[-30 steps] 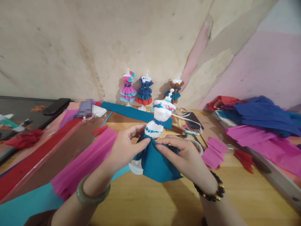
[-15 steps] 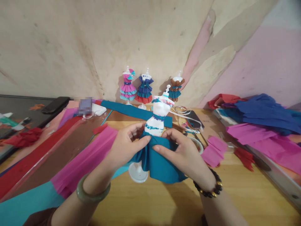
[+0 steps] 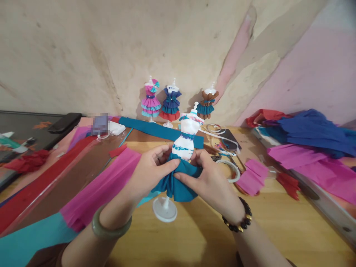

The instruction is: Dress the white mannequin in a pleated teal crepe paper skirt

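A small white mannequin [image 3: 187, 128] on a round-based stand [image 3: 165, 210] leans slightly in front of me, with bits of teal and pink stuck to its chest, waist and hips. Around its hips lies a teal crepe paper strip [image 3: 185, 185], gathered in folds. My left hand [image 3: 155, 167] pinches the strip at the mannequin's left-hand side, thumb on the front. From the other side my right hand [image 3: 203, 176] presses a fold with its thumb, fingers behind the paper. Both hands' fingertips behind the mannequin are partly hidden.
Three dressed mini mannequins [image 3: 171, 105] stand by the wall. Behind the work lies a long teal strip [image 3: 155, 129]. A tape roll [image 3: 235, 172] and phone [image 3: 231, 139] are at right, beside piled crepe paper [image 3: 314, 129]. Pink [image 3: 102, 185] and red [image 3: 52, 178] paper lies left.
My right hand has moved left and inward, drawing the teal paper into tighter folds against the mannequin. The loose right part of the paper now spreads less, and the tape roll shows more.
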`<action>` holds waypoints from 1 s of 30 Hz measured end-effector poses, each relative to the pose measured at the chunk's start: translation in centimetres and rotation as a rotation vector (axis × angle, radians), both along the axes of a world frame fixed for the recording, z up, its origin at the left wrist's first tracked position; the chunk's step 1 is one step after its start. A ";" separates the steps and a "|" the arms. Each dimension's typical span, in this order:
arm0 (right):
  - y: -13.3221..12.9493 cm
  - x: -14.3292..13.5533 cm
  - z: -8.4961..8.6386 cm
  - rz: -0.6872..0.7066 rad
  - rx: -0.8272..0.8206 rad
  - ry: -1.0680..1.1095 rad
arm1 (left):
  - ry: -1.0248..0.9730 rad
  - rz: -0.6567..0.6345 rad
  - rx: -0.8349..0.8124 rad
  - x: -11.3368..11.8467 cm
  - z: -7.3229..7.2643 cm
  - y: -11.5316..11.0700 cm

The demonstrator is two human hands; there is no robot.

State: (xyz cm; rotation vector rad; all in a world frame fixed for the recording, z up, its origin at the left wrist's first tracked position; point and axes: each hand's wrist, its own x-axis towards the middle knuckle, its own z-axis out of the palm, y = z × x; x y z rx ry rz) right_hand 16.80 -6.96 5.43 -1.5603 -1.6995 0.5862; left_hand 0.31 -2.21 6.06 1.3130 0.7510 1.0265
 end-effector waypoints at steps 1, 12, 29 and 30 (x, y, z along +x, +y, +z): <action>0.0 0.0 0.0 0.003 0.005 -0.006 | -0.005 -0.007 -0.012 0.0 0.0 0.0; 0.2 1.1 0.3 -0.025 0.060 -0.017 | 0.022 0.058 0.024 0.1 -0.2 0.2; -0.2 1.4 1.0 0.170 0.186 0.116 | 0.066 0.146 0.126 -0.2 -0.4 0.1; -0.2 1.4 1.1 0.170 0.189 0.122 | 0.065 0.147 0.125 -0.2 -0.4 0.0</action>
